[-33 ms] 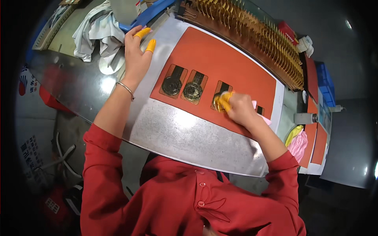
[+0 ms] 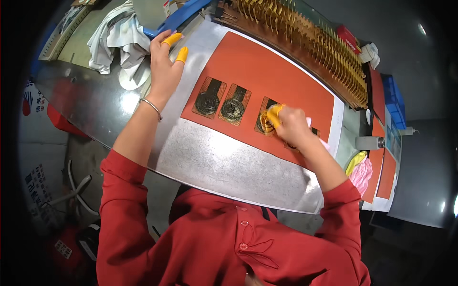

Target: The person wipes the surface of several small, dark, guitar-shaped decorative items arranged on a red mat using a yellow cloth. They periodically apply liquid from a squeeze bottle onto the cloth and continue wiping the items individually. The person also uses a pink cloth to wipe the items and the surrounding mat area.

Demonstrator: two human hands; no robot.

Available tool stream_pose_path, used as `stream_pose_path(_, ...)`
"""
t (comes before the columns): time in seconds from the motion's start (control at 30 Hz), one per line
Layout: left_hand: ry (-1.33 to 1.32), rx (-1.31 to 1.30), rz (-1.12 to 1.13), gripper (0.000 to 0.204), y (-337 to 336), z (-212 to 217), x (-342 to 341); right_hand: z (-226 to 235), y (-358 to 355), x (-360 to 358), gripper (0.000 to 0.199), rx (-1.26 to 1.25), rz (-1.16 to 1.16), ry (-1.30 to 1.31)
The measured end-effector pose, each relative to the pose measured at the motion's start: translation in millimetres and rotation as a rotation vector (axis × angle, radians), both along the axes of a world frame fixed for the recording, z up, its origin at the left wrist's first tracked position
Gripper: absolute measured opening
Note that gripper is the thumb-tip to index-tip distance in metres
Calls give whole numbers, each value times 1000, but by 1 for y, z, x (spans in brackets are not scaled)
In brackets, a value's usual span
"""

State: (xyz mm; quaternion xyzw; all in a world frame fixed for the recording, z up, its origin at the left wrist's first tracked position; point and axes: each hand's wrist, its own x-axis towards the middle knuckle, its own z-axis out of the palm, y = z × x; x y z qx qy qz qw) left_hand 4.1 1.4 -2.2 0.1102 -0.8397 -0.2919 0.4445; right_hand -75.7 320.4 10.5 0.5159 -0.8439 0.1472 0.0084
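Note:
My right hand [image 2: 293, 126], with yellow finger cots, is closed, its fingertips pressed on a dark, gold-patterned rectangular piece [image 2: 264, 125] bearing a round motif. A pink cloth [image 2: 325, 145] shows beside its wrist and appears bunched in that hand; the hand hides most of it. Two similar pieces [image 2: 207, 97] [image 2: 234, 106] lie side by side to the left on an orange-red mat [image 2: 267, 62]. Another piece [image 2: 292, 146] is mostly covered by my right hand. Beyond the mat's left edge, my left hand [image 2: 165, 66] has cotted thumb and index finger apart, near a blue tray [image 2: 179, 19].
A rack of thin golden pieces [image 2: 305, 40] runs along the mat's far edge. White cloth [image 2: 121, 40] lies at the far left. At right are a bottle [image 2: 369, 143], pink and yellow cloths [image 2: 361, 174] and a blue bin [image 2: 395, 102]. The metal tabletop [image 2: 229, 162] ends before me.
My right hand has shifted slightly on the piece, uncovering part of another piece below it. The left hand keeps its place.

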Motion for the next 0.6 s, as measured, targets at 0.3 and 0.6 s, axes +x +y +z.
stream_pose_path(0.3, 36, -15, -12, 31, -1, 1, -1, 7, -10, -17, 11, 7, -70, -23)
stream_pose_path(0.6, -17, 30, -7, 32, 2, 0, 1, 4, -6, -23, 8, 10, -3, 11)
